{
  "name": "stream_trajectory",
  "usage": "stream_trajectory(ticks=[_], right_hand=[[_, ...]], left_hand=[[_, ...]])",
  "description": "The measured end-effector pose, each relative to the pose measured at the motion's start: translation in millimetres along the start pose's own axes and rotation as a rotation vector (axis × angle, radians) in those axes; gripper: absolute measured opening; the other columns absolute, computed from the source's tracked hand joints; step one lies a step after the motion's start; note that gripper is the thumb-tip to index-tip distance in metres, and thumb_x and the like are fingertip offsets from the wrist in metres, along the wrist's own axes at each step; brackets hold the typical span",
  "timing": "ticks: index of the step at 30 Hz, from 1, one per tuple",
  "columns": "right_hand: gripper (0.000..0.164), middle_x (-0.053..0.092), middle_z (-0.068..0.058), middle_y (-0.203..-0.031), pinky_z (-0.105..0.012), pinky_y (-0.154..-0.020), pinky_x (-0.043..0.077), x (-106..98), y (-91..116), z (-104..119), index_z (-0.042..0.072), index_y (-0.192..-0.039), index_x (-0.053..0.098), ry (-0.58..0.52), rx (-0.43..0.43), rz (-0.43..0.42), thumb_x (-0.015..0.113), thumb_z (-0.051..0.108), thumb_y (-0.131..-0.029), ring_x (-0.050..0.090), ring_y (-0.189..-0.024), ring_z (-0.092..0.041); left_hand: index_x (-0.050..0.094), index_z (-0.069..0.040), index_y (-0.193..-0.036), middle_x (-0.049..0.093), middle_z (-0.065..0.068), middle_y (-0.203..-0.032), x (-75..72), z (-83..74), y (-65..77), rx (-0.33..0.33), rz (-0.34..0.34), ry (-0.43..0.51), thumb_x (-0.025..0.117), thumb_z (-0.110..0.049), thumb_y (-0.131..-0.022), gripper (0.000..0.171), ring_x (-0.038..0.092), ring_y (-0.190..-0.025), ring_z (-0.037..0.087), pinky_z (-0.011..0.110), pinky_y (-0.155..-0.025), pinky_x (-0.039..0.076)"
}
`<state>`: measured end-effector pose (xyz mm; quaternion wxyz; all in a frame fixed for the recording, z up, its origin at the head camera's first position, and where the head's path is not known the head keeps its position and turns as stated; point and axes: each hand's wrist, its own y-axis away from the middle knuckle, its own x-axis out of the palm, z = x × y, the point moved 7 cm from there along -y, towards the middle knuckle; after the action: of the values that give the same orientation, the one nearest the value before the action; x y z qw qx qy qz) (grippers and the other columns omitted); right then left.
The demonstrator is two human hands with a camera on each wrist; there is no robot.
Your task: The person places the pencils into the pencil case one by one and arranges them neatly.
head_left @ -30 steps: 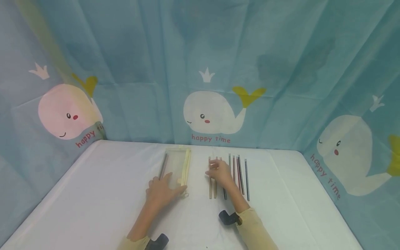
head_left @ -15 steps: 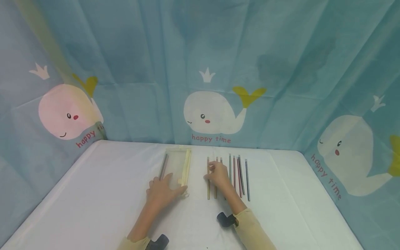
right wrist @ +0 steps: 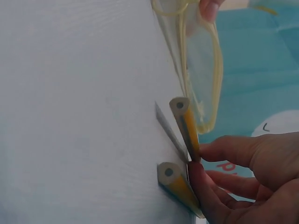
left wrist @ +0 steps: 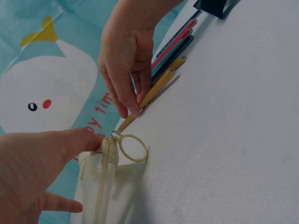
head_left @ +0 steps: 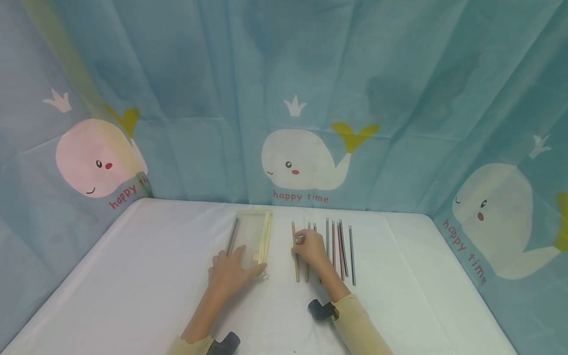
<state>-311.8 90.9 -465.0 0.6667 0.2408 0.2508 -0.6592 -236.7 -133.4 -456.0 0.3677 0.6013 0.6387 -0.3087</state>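
My left hand point(head_left: 232, 273) lies spread over the near end of a see-through mesh pencil case point(head_left: 252, 231) with a pale yellow zipper edge. In the left wrist view its thumb presses beside the zipper's ring pull point(left wrist: 146, 154). Through the mesh, dark pencils point(head_left: 232, 236) show along the case's left side. To the right, my right hand point(head_left: 311, 248) pinches a yellow pencil point(head_left: 297, 268) between thumb and fingertips. That pencil is slightly tilted, its flat end toward me. In the right wrist view another yellow pencil point(right wrist: 180, 186) lies just beside the held one.
Several more pencils, green, red point(head_left: 334, 246) and dark blue point(head_left: 352, 261), lie roughly side by side right of my right hand. A white cloth point(head_left: 133, 286) covers the table. Blue whale-print curtains point(head_left: 199, 148) stand behind and at both sides.
My right hand has shifted the yellow pencil slightly left, away from the other pencils, and its far end now leans left. My left hand stays on the pencil case.
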Motion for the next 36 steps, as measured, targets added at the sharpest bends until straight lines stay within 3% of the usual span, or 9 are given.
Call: stream_trajectory(ticks=[9,16,36], right_hand=[[0.037,0.073,-0.009,-0.095,-0.034,-0.074,0.06,-2.0,-4.3,-6.3,0.0,-0.123,0.072,-0.028,0.03,0.028,0.08,0.007,-0.088,0.07,-0.082,-0.02],[0.043,0.076,-0.011,-0.098,-0.035,-0.076,0.061,-5.5,-5.0,-8.3,-0.001,-0.131,0.068,-0.095,0.072,0.051,0.076,0.009,-0.091,0.073,-0.082,-0.02],[0.046,0.077,-0.013,-0.102,-0.034,-0.074,0.061,-6.0,-4.7,-9.0,0.001,-0.138,0.065,-0.194,0.075,0.094,0.074,0.008,-0.093,0.074,-0.08,-0.018]], left_hand=[[0.054,-0.001,-0.151,0.055,0.037,-0.132,1.3,0.5,-0.9,0.002,-0.009,0.003,0.077,-0.063,-0.085,0.093,0.052,-0.115,0.049,0.07,-0.093,0.043],[0.054,0.0,-0.15,0.055,0.036,-0.129,0.1,-2.1,0.3,0.003,-0.004,0.0,0.077,-0.063,-0.085,0.094,0.052,-0.114,0.048,0.068,-0.092,0.043],[0.053,0.001,-0.151,0.054,0.038,-0.131,-2.5,-3.6,2.5,0.003,0.007,0.001,0.076,-0.062,-0.086,0.094,0.052,-0.117,0.051,0.071,-0.095,0.043]])
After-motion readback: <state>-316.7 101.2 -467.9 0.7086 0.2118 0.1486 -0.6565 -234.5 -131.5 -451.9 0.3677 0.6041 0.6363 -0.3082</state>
